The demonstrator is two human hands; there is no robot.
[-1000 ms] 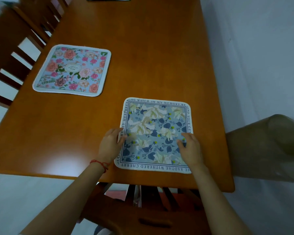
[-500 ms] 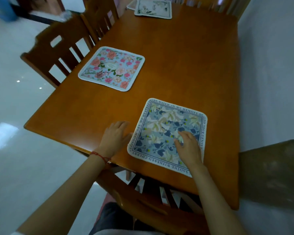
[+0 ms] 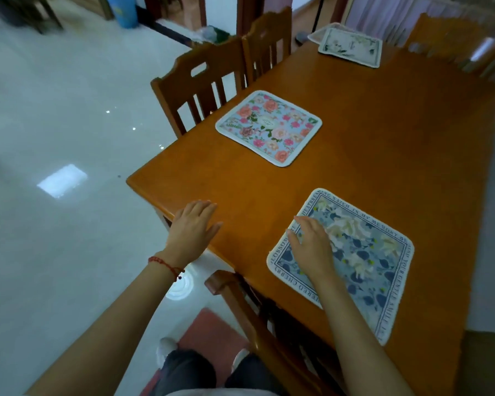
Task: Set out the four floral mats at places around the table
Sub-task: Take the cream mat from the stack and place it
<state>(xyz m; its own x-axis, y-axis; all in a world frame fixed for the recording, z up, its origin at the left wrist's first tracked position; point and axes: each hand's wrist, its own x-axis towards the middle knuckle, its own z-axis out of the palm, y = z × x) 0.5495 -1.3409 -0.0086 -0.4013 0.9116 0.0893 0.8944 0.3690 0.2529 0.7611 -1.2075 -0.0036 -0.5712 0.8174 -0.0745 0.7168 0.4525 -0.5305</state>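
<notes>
The right grip (image 3: pixel 312 247) lies flat, fingers straight and loosely spread, pressing on the near-left part of the blue lily mat (image 3: pixel 355 258), which rests flat on the wooden counter (image 3: pixel 383 152) with its lettered border running around the print. The mat stretches away to the right of this grip and slightly beyond it, close to the counter's near edge. The left grip (image 3: pixel 193 230) rests open with fingers straight and together on the bare counter edge at the near corner, well to the left of the right grip and apart from the mat; a red string bracelet (image 3: pixel 166 264) circles its wrist. Beyond both grips, farther up the counter and between them in line, lies the pink rose mat (image 3: pixel 269 128), flat and near the counter's left edge, just in front of a wooden chair (image 3: pixel 200 90). Much farther beyond the right grip, at the counter's far end, a pale green-and-white mat (image 3: pixel 350 47) lies flat, with another pale mat edge (image 3: pixel 317 34) showing partly beneath its left side. A second chair (image 3: pixel 257 318) stands tucked under the counter just below the right grip's forearm.
</notes>
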